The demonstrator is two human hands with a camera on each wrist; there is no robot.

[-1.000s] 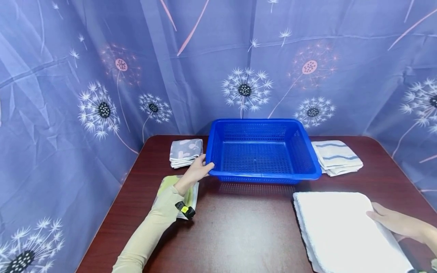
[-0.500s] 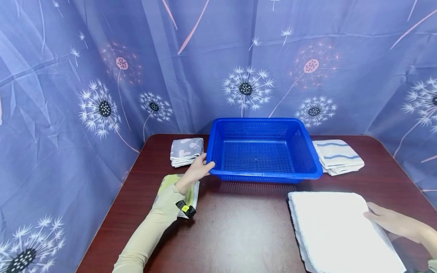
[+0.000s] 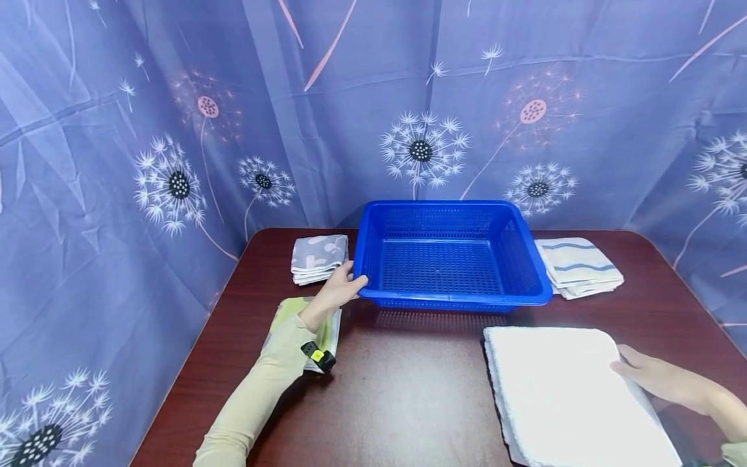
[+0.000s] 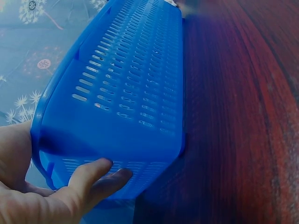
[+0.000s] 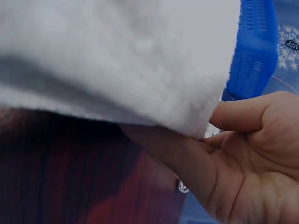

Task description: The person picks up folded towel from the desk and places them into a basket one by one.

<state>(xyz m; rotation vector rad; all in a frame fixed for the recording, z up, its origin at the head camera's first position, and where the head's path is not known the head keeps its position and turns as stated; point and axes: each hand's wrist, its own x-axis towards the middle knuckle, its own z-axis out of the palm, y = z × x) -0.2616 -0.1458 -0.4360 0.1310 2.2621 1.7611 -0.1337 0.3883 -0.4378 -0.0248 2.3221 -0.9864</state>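
Observation:
A blue plastic basket (image 3: 455, 299) with slotted walls stands at the back middle of the table. My left hand (image 3: 335, 289) grips its rim at the near left corner, thumb over the rim and fingers against the outer wall (image 4: 107, 126). At the front right is a folded white towel (image 3: 566, 389) with a fluffy surface. My right hand (image 3: 665, 379) holds its right edge, thumb on top and fingers underneath. In the right wrist view, the white towel (image 5: 154, 60) shows a fold opening slightly along its near side, above the dark tabletop.
A folded grey-and-pink towel (image 3: 318, 256) lies left of the basket. Under my left forearm is a green towel (image 3: 334, 334), partly hidden. A white towel with blue stripes (image 3: 580, 266) lies right of the basket. A patterned curtain (image 3: 327, 130) hangs behind the brown table (image 3: 408, 389).
My right hand and the white towel have shifted a little to the left. My left hand keeps its hold on the basket, which stays in place.

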